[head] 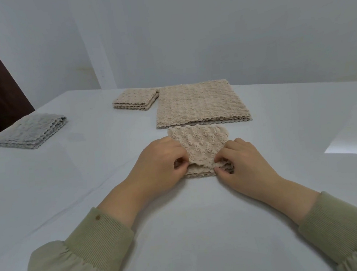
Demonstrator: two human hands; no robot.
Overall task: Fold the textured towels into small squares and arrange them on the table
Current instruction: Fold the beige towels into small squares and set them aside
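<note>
Centre of frame: a beige towel is recorded lying on the white, glossy tabletop. The fabric is marked by a raised, bumpy weave and wavy, scalloped edges. It is folded into a small, thick pad. Several layers are seen stacked at the lower edge, where the top layer is raised slightly off those beneath.

The towel is gripped at both lower corners. The left hand is set against the lower-left corner, thumb and fingers curled and pinching the edge of the top layer. The right hand is set against the lower-right corner, fingertips pinched on the same edge. Most of the towel extends toward the top of the frame, beyond both hands. The left cuff and right cuff, green and ribbed, are seen toward the lower corners.

Just above the held towel, a large flat beige towel is spread out, with more than one layer visible along its lower edge. Whether the two touch cannot be told. Just beside its upper-left corner a small folded beige square is placed. At the left of the frame, well apart, a folded grey towel is noted.
</note>
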